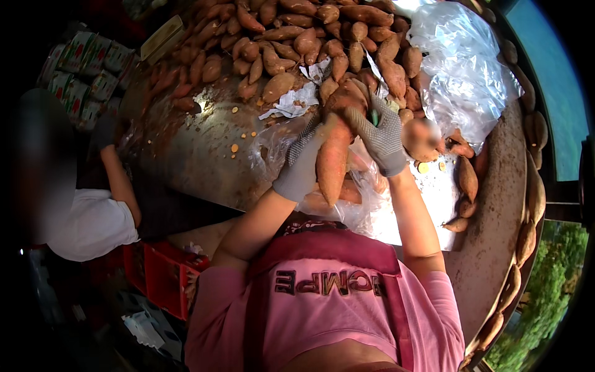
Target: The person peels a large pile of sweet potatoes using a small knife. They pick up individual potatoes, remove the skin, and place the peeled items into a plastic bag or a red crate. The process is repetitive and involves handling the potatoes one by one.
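Note:
My left hand (302,160), in a grey dotted work glove, grips a long reddish sweet potato (332,167) from its left side. On the other side my right hand (380,132), gloved alike, has its thumb at the upper part of the root and its fingers along a darker sweet potato part (344,95) beyond. Whether that part is a second root, I cannot tell. A small green object (374,117) shows against the right palm, mostly hidden. Below the hands, a clear plastic bag (367,204) lies around more sweet potatoes (351,191).
A large heap of sweet potatoes (279,51) covers the table's far side. Torn paper (293,101) and cut slices (234,148) lie on the metal tabletop (209,158). Plastic sheeting (460,65) is at right. A co-worker (95,223) and a red crate (162,279) are at left.

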Available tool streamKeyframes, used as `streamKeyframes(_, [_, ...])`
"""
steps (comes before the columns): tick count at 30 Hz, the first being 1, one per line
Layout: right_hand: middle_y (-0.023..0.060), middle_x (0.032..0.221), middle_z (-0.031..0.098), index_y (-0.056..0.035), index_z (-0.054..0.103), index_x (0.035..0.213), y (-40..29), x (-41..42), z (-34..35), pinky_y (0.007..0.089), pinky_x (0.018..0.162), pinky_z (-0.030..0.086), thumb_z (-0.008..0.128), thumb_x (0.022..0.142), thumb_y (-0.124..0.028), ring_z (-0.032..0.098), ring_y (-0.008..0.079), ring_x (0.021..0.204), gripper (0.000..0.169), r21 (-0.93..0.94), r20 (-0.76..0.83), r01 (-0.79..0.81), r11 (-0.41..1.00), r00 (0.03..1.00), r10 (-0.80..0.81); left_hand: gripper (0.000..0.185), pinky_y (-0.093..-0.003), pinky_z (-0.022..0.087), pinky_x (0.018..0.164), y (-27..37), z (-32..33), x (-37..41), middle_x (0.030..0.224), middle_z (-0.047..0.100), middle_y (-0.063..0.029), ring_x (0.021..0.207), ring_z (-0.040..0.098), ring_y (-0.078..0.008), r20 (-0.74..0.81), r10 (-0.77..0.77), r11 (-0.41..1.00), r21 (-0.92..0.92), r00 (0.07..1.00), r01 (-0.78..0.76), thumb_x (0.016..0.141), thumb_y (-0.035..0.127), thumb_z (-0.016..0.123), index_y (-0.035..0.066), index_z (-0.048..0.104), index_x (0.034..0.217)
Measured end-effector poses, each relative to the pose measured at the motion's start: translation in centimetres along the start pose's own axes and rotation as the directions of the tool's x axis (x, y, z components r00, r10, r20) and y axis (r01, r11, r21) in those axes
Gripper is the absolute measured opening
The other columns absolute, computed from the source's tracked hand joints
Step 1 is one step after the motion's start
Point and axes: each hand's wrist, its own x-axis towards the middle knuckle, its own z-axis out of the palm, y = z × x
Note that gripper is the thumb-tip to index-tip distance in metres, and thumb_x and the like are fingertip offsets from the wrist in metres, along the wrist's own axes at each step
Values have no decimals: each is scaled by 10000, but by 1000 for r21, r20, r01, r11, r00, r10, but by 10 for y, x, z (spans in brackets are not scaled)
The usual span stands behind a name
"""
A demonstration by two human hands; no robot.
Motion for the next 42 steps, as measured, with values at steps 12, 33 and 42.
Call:
streamKeyframes(12, [-66, 557, 464, -43, 619, 847, 0, -1, 48, 185, 388, 252, 547, 891, -224, 356, 21, 436, 199, 279, -116, -238, 930, 953, 279, 435, -259, 448, 813, 35, -44, -42, 1099, 543, -69, 907, 548, -153, -65, 48, 998, -24, 997, -50, 792, 179, 598, 3, 489, 1175])
streamKeyframes(33, [33, 1259, 497, -13, 390, 1304, 106, -6, -34, 129, 656, 393, 437, 822, 31, 504, 70, 889, 487, -224, 707, 372, 901, 698, -112, 394, -307, 402, 418, -242, -233, -503, 627, 499, -55, 516, 507, -173, -967, -248, 740, -148, -62, -656, 698, 88, 667, 94, 470, 1040])
streamKeyframes(42, [-37, 929, 515, -54, 450, 1260, 108, -25, -60, 130, 467, 283, 465, 881, -82, 370, 7, 584, 380, 157, 338, -672, 723, 725, 600, 212, -318, 486, 628, -171, -274, -677, 845, 593, -50, 770, 582, -150, -929, 260, -755, -366, -263, 545, 779, 66, 543, 149, 618, 958])
